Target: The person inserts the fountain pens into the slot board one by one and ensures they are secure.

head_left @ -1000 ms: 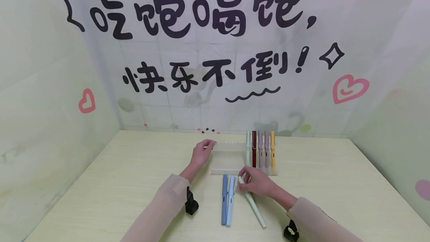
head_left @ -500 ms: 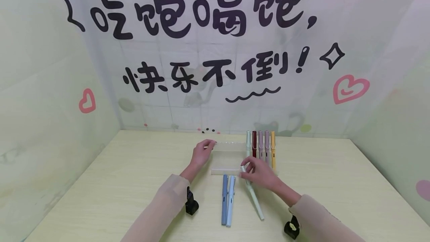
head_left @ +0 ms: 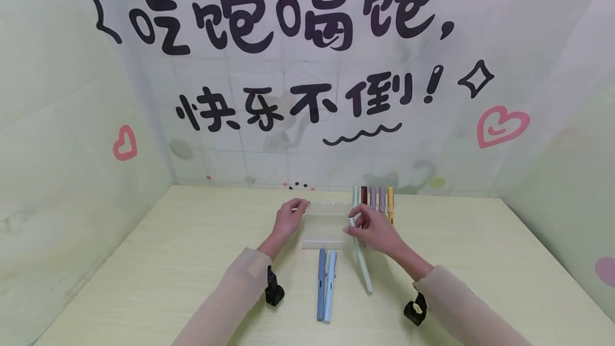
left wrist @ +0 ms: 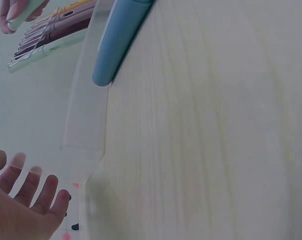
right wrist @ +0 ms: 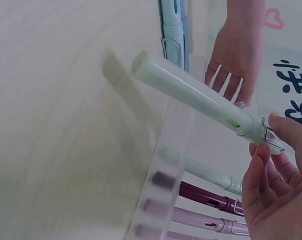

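Note:
My right hand pinches a pale green pen by its clip end, thumb against fingers. The pen slants down toward me, its far end above the table, as its shadow in the right wrist view shows. With thumb and fingers, my left hand holds the upper left corner of a clear pen stand. In the stand's right part lean another pale green pen, a dark red pen, two mauve pens and a yellow pen. My right hand partly hides them in the head view.
A dark blue pen and a light blue pen lie side by side on the wooden table, in front of the stand. A printed backdrop rises behind the table. Black wrist cameras hang below both sleeves.
My right hand has lifted the pale green pen and carried it away from me, up over the stand's front lip toward its slots. My left hand has stayed at the stand's corner.

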Motion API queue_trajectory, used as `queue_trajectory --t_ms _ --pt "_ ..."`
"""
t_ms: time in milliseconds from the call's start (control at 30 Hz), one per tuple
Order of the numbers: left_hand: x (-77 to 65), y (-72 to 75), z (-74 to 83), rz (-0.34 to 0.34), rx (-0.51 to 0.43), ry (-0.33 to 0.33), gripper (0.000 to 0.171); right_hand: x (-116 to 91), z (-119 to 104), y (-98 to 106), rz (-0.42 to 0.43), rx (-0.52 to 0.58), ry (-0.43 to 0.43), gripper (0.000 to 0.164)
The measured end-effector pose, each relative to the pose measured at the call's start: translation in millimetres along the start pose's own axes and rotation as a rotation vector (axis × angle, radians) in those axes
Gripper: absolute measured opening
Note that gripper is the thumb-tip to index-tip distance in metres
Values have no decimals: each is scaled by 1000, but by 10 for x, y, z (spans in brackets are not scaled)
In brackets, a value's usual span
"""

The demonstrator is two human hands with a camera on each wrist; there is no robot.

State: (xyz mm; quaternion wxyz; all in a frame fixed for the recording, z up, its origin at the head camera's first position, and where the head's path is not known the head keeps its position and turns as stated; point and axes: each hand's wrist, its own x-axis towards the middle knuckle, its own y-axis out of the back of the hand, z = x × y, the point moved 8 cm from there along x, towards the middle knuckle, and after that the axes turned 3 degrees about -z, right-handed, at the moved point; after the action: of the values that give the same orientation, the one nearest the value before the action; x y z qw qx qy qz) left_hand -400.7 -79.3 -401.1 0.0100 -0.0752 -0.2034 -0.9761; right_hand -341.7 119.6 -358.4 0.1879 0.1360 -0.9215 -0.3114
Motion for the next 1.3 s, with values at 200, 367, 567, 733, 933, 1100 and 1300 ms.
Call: queue_trajectory --t_ms 200,367,567,733,933,1100,1300 --pt "7 0 -1 -3 1 2 29 77 2 133 60 -29 -9 26" --pt "1 2 0 -3 -2 1 29 124 21 215 105 -47 -42 26" --pt "1 4 -6 -6 -5 4 29 181 -15 291 155 -83 -47 27" --pt "-1 8 6 -5 2 -2 28 233 -64 351 191 -106 -24 27" --pt "-1 3 4 -8 -2 -1 28 307 -100 420 231 -92 -12 28" --pt "12 -1 -8 -5 -3 5 28 345 -126 462 263 -69 -26 29" --pt "2 3 -7 0 -3 6 28 381 -154 497 317 -48 -16 32"
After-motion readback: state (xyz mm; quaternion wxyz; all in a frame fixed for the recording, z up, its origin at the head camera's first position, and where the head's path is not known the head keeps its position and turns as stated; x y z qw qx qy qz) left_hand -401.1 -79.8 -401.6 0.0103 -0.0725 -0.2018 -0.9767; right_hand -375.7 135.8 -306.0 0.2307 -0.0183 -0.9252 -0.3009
